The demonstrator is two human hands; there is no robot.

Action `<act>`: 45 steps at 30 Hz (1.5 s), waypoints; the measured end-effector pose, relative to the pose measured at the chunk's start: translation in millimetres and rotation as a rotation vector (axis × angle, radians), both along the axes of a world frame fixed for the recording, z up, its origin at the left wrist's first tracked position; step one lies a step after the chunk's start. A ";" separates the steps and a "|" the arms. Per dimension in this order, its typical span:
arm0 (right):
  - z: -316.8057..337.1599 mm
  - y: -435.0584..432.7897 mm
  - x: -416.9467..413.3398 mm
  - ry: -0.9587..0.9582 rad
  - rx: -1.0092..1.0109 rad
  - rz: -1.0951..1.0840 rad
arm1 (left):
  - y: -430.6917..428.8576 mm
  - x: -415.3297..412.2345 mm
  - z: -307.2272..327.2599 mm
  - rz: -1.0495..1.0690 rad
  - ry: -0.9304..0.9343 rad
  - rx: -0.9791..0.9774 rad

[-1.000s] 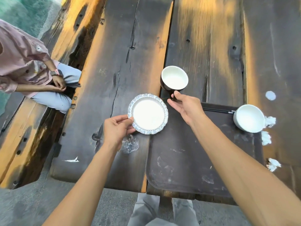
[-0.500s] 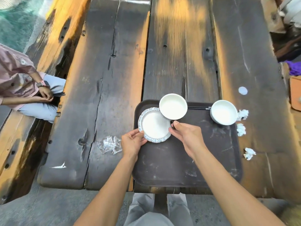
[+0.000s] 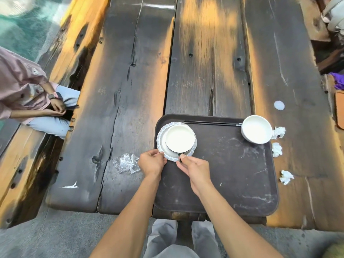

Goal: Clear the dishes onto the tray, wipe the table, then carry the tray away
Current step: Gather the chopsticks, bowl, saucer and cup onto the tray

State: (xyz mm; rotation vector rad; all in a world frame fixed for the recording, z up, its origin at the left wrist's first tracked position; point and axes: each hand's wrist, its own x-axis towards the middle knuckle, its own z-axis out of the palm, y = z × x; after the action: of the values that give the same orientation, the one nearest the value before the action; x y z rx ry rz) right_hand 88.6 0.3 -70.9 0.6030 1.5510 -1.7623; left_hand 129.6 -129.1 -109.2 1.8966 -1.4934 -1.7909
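A dark tray (image 3: 232, 179) lies on the wooden table (image 3: 130, 90) near its front edge. At the tray's far left corner a dark cup with a white inside (image 3: 179, 139) sits on a white plate with a patterned rim (image 3: 161, 144). My left hand (image 3: 151, 162) pinches the plate's near rim. My right hand (image 3: 193, 169) holds the cup's handle. A white bowl (image 3: 256, 129) stands on the tray's far right corner, and black chopsticks (image 3: 210, 123) lie along the far edge.
Crumpled clear plastic (image 3: 126, 162) lies left of the tray. Several white paper wads (image 3: 277, 149) and a white spot (image 3: 279, 105) are on the table to the right. A person in pink (image 3: 28, 90) sits on the left bench.
The plate moved from the table onto the tray's far left corner, and the cup came from beyond the tray to sit on the plate. Both hands moved with them.
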 end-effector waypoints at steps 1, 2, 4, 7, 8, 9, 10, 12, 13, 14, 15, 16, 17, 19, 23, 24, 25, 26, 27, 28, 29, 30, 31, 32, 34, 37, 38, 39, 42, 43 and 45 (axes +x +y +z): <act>0.0 -2.0 0.6 -0.007 -0.007 0.005 | 2.6 -0.4 -0.3 0.019 -0.004 -0.011; 0.3 -4.2 0.8 -0.012 -0.014 0.013 | 4.7 -0.6 -0.5 0.039 -0.004 -0.016; 1.5 -8.2 -0.7 -0.029 -0.022 0.021 | 7.9 -2.1 1.3 0.075 -0.003 -0.021; 4.2 -12.6 -4.0 -0.078 -0.034 -0.003 | 11.7 -5.0 1.2 0.123 -0.028 -0.050; 4.9 -13.8 -4.9 -0.092 -0.035 -0.016 | 13.3 -6.0 1.1 0.140 -0.038 -0.061; 5.4 -14.2 -6.0 -0.105 -0.032 -0.027 | 14.9 -7.0 1.0 0.157 -0.043 -0.068; 5.4 -14.5 -7.0 -0.116 -0.025 -0.035 | 16.3 -7.8 0.2 0.170 -0.041 -0.072; 4.4 -15.0 -8.0 -0.125 -0.009 -0.039 | 17.8 -8.8 0.7 0.184 -0.033 -0.071; 3.9 -15.3 -8.5 -0.127 0.003 -0.037 | 18.1 -9.0 1.5 0.190 -0.025 -0.066; 2.9 -15.7 -8.7 -0.128 0.019 -0.033 | 17.7 -8.9 1.6 0.198 -0.015 -0.058; 1.5 -15.8 -8.6 -0.128 0.036 -0.026 | 16.8 -8.5 2.6 0.205 -0.008 -0.048; 0.3 -15.6 -8.3 -0.127 0.049 -0.019 | 15.6 -8.1 2.2 0.206 0.000 -0.039; -0.9 -15.1 -7.9 -0.125 0.055 -0.015 | 13.7 -7.1 2.0 0.195 0.008 -0.029; -3.2 -14.2 -8.1 -0.120 0.057 -0.011 | 9.2 -4.8 1.6 0.158 0.014 -0.015; -6.9 -14.4 -10.5 -0.087 0.086 0.020 | 4.1 -1.3 5.3 0.085 0.008 -0.001; -7.6 -14.8 -11.1 -0.077 0.093 0.027 | 3.7 -1.2 6.1 0.078 0.007 0.007; -8.2 -15.3 -11.7 -0.070 0.097 0.034 | 3.5 -1.1 7.3 0.072 0.007 0.017; -8.5 -15.6 -11.9 -0.067 0.097 0.041 | 3.4 -1.1 7.8 0.068 0.008 0.027; -8.7 -15.7 -12.0 -0.065 0.096 0.046 | 3.3 -0.8 7.9 0.065 0.008 0.036; -9.0 -15.8 -12.2 -0.062 0.095 0.050 | 3.4 -0.5 7.8 0.061 0.008 0.041; -9.2 -15.5 -12.2 -0.059 0.097 0.056 | 4.0 0.3 7.8 0.056 0.005 0.042; -9.4 -15.3 -12.2 -0.056 0.101 0.063 | 4.9 1.2 7.5 0.052 0.004 0.042; -9.6 -15.0 -12.2 -0.053 0.104 0.069 | 5.8 1.9 7.5 0.051 0.005 0.043; -9.8 -14.7 -12.0 -0.050 0.106 0.073 | 6.7 2.4 7.8 0.048 0.007 0.044; -9.1 -14.5 -11.0 -0.045 0.109 0.077 | 7.6 3.4 8.6 0.036 0.011 0.047; -7.9 -12.4 -10.3 -0.026 0.125 0.109 | 7.6 5.2 8.4 0.001 0.008 0.050; -7.0 -11.8 -9.9 -0.020 0.131 0.124 | 7.6 5.5 8.5 -0.010 0.005 0.047; -6.1 -10.6 -9.1 -0.015 0.134 0.136 | 8.0 6.3 8.8 -0.028 -0.001 0.042; -3.0 -4.0 -7.8 -0.001 0.127 0.163 | 12.2 9.8 8.4 -0.122 -0.034 0.017; -2.2 -0.2 -8.5 0.007 0.127 0.171 | 14.2 12.1 8.3 -0.157 -0.042 0.006; 0.3 12.6 -12.3 0.042 0.146 0.198 | 21.1 17.4 9.7 -0.259 -0.067 -0.039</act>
State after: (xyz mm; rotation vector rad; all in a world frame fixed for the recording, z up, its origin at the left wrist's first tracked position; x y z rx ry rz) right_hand 76.4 12.9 -70.5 0.4672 1.7173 -1.5324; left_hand 147.0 -108.1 -99.5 1.8337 -1.8581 -1.7973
